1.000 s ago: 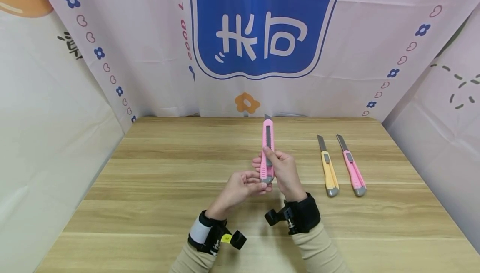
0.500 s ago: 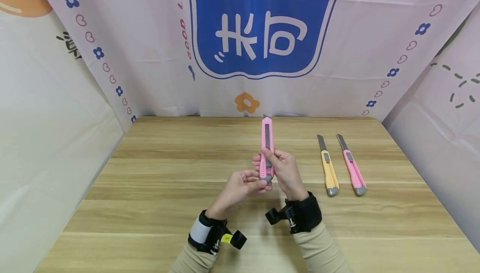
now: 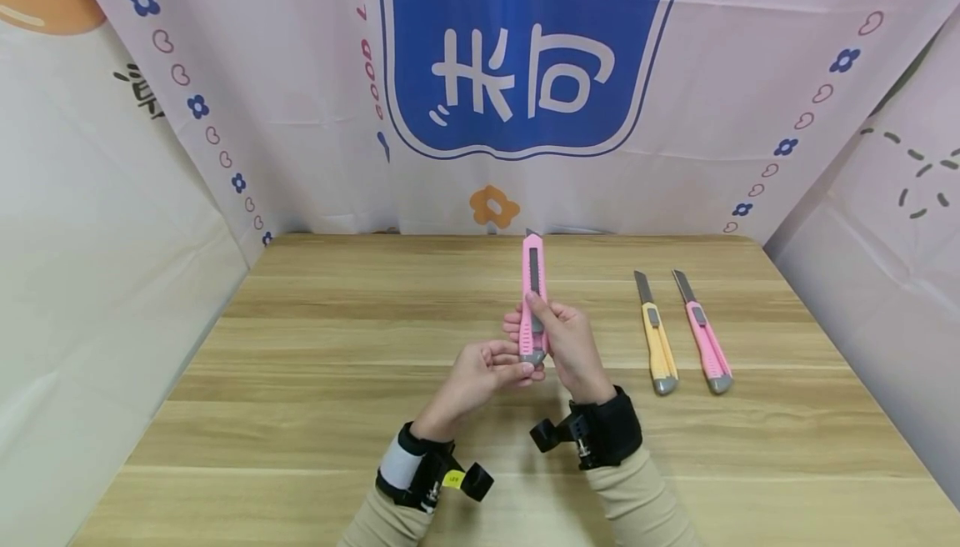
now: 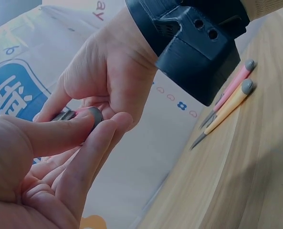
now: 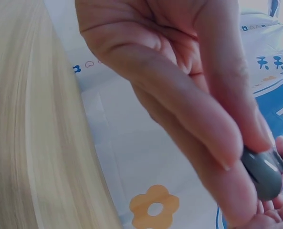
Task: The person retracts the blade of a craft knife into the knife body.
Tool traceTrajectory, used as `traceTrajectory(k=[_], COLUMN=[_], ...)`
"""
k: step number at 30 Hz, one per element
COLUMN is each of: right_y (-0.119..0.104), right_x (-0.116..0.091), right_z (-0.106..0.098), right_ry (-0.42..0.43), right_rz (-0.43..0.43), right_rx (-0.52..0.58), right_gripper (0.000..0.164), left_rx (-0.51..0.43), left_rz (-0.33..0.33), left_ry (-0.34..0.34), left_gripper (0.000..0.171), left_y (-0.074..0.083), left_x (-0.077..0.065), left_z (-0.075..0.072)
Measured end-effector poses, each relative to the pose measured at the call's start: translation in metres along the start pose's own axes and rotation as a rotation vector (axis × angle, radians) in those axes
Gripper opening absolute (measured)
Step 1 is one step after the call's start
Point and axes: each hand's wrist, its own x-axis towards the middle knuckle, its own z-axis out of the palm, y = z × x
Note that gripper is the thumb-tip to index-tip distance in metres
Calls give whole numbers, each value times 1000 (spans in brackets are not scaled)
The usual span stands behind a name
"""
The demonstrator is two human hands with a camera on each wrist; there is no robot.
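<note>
A pink utility knife (image 3: 533,268) is held up in front of the person, its blade tip pointing away. My right hand (image 3: 572,351) grips its body, with the thumb lying along the grey slider. At the near end, my left hand (image 3: 472,378) pinches the knife's grey end cap (image 5: 265,174) between thumb and fingers. In the left wrist view the hands cover most of the knife, leaving the cap and a bit of the body showing.
To the right on the wooden table (image 3: 315,397) lie a yellow utility knife (image 3: 658,347) and another pink utility knife (image 3: 707,343), both with blades out. A printed cloth (image 3: 315,155) hangs behind the table, and cloth also covers both sides.
The held pink utility knife has shifted very slightly to the left. Both hands keep their hold on it, and the two knives on the table have not moved.
</note>
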Motion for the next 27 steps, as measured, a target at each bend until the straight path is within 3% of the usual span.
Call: traceTrajectory(k=[7,17,27], right_y=[2,3,2], right_x=[-1,0,-1], right_z=[3,0,1], right_ry=[39,-10,-12], right_rz=[-17,-88,-79], right_rx=[-26,-36,-54], right_gripper=[48,45,43], left_rx=[16,20,15], left_rz=[3,-6,3], left_ry=[16,16,15], left_gripper=[30,29,29], left_y=[-1,0,-1], left_x=[0,0,0], left_z=[0,1,0])
